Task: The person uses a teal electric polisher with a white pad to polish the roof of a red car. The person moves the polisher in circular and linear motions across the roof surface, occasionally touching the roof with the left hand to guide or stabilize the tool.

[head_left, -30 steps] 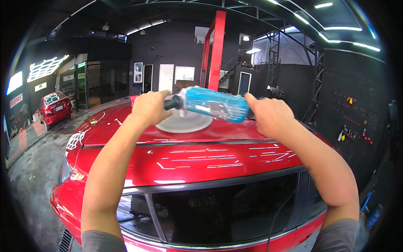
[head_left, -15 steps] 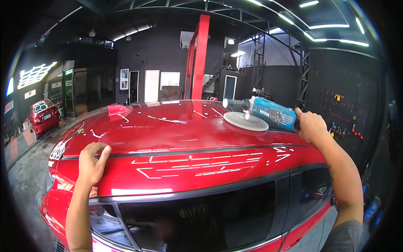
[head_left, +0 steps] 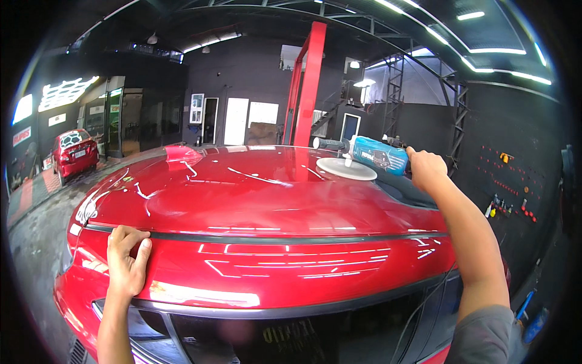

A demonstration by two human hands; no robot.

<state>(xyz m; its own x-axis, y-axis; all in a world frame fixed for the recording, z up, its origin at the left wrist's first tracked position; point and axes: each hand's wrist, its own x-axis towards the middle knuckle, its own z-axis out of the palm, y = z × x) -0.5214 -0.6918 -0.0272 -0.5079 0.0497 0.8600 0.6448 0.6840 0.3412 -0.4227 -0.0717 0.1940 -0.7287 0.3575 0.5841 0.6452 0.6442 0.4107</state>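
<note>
A glossy red car roof (head_left: 242,194) spreads out before me, with hazy streaks on its surface. My right hand (head_left: 429,170) is wrapped round the rear grip of a blue and black polisher (head_left: 381,155). Its round white pad (head_left: 345,169) lies on the far right part of the roof, and the side handle (head_left: 329,144) points left with no hand on it. My left hand (head_left: 128,258) rests on the near roof edge by the black trim strip (head_left: 254,238). Its fingers are bent, the thumb stands apart, and it holds nothing.
A red fin antenna (head_left: 182,154) rises from the roof's far left. A thin dark cable (head_left: 418,309) hangs across the side window (head_left: 357,330). Beyond stand a red post (head_left: 310,85) and another red car (head_left: 76,155). Tools hang on the right wall (head_left: 512,176).
The polisher has moved away from me and slightly left across the roof, my right arm stretching after it. My left hand sits lower in view, near the trim. The whole view has shifted.
</note>
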